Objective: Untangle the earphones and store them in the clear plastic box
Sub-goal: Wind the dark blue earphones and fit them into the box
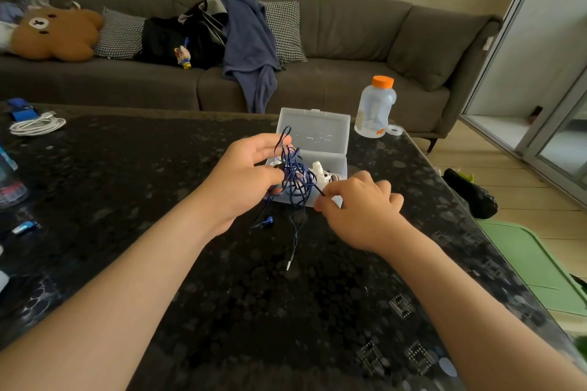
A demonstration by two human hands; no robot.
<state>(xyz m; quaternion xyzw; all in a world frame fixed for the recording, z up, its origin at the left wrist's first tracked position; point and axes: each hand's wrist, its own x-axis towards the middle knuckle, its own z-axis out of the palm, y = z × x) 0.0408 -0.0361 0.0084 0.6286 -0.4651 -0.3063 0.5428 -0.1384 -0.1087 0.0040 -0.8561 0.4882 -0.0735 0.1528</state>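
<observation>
From the head view, both arms reach out over the dark patterned counter (222, 295), and the work sits between them, up toward its far edge. The left hand (244, 174) grasps the blue earphones (297, 178), its fingers curled round the bunched cord, with one loop riding up over a fingertip. The right hand (359, 213) is closed in a pinch: thumb and forefinger nip a single strand that runs out of the knot, down and to the right. Neither hand is released.

The tangle is held just above the counter, right in front of the clear plastic box (336, 159). The box stands open, its lid tipped back toward the sofa (349, 41), its long side running left to right along the far edge. Something white (319, 170) already lies inside; I cannot tell what it is.

Below the knot the loose ends trail toward the near edge: a blue earbud (268, 220) lies on the counter under the left wrist, and the jack plug (289, 263) lies nearest the person.

The knot looks far from undone. The box lies just behind the cord, away from the person, and the right hand, at its near right corner, seems the closer one. I'd guess the pinched strand wants drawing rightward, away from the left hand's grip.

A bottle with an orange cap (374, 108) stands at the far right corner.
</observation>
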